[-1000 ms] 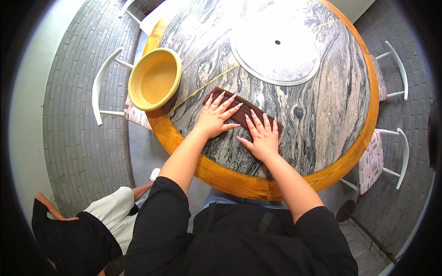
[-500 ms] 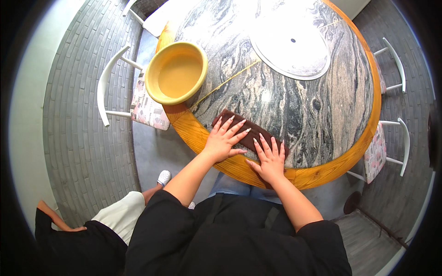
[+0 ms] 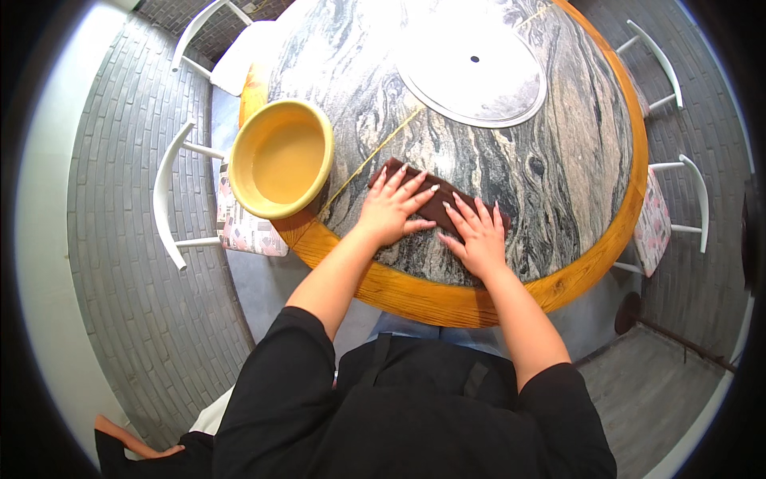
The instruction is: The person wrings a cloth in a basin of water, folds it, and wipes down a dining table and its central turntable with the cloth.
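A folded dark brown cloth lies flat on the round table's grey, streaked stone-like top. My left hand presses on the cloth's left part, fingers stretched out and spread. Over the right part rests my right hand, its fingers also straight and apart, the palm on the tabletop nearer to me. Neither hand is wrapped around anything. The cloth's middle shows between the two hands; the rest is partly hidden beneath the fingers.
A yellow basin with liquid stands at the table's left edge. A pale round turntable sits farther back. An orange wooden rim borders the table. White-framed chairs surround it. Another person's arm shows at lower left.
Both hands and the cloth have slid away from me, off the wooden rim and farther onto the tabletop. The view has shifted a little, and less of the other person shows.
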`<state>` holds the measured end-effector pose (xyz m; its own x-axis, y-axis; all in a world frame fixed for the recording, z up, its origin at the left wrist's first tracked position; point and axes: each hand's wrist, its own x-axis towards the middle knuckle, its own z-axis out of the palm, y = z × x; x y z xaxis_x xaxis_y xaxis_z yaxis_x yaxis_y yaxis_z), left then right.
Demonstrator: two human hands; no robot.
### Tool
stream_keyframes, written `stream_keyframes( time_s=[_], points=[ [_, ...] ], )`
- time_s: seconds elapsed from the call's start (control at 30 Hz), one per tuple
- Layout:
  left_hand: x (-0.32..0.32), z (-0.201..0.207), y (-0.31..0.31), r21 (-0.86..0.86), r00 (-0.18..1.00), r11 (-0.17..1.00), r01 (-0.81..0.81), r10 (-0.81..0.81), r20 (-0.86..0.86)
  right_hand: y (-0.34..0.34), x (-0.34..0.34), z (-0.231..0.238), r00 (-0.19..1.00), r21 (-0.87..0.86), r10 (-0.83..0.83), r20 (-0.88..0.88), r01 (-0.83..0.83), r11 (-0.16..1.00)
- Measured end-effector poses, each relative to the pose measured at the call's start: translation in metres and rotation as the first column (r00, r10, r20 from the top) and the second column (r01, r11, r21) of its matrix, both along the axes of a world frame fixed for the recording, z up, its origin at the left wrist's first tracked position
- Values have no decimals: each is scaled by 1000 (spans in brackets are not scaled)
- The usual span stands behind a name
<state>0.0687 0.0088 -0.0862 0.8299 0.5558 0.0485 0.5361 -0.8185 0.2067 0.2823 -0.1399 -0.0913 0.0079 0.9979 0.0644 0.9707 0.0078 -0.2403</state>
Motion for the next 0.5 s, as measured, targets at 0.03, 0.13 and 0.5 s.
stream_keyframes(
  time_s=[0.03,0.13,0.5],
  points=[
    [5,-1,13,12,999,1000,7,-6,-48,10,3,-1,1000,-2,-13,7,13,1000],
    [21,0,39,-6,996,1000,-1,0,-90,34,12,-3,998,-65,-61,4,61,996],
    [1,-4,40,34,999,999,-9,11,-34,35,-20,-1,995,-77,-95,44,98,992]
  ],
)
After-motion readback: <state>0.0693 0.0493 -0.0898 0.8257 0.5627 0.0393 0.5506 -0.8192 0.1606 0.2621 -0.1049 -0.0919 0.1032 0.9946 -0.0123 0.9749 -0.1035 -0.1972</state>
